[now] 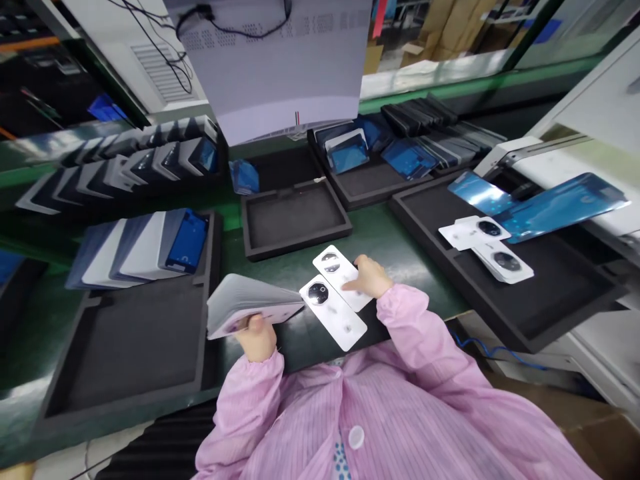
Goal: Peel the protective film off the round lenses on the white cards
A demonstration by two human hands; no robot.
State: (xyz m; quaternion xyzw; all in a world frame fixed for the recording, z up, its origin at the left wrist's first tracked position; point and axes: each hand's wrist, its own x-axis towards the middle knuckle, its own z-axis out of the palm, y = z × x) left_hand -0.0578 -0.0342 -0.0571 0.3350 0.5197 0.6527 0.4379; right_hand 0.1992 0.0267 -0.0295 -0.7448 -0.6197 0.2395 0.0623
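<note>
Head view shows the left hand closed around a grey phone back cover, held just above the green worktop, while the right hand presses its fingers flat on two white liner strips with round dark camera rings, lying near the middle. Far of them sits a bare black foam tray; the left tray holds leaning covers, the right tray more white strips.

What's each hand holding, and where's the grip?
Left hand grips a grey phone back cover at its near edge. Right hand holds nothing; its fingers press on a white card.
</note>
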